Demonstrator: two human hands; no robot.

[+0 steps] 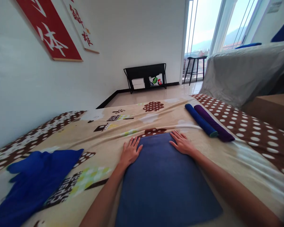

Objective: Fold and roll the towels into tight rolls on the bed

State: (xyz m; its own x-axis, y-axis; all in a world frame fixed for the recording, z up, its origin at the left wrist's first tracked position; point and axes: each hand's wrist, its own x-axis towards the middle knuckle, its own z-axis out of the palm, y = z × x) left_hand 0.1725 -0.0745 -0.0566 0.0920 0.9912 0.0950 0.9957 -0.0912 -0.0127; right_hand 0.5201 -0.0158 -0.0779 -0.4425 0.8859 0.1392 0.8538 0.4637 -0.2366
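A greyish-blue cloth [163, 183] lies flat and smooth in front of me on the patterned blanket [104, 135]. My left hand [130, 152] rests palm down at its far left corner, fingers stretched out. At the far right corner lies my right hand [182, 142], also flat with its fingers spread. Beyond the right hand, a blue rolled cloth [200, 119] and a purple rolled cloth [214, 123] sit side by side. To the left is a crumpled bright blue cloth [42, 179], apart from both hands.
A white wall [109, 31] with hanging scrolls [49, 31] runs along the left. Past the bed's far edge stand a black rack [145, 77] and a dark stool [196, 67] by the window. Furniture under a grey cover [246, 69] and a cardboard box [272, 110] are at the right.
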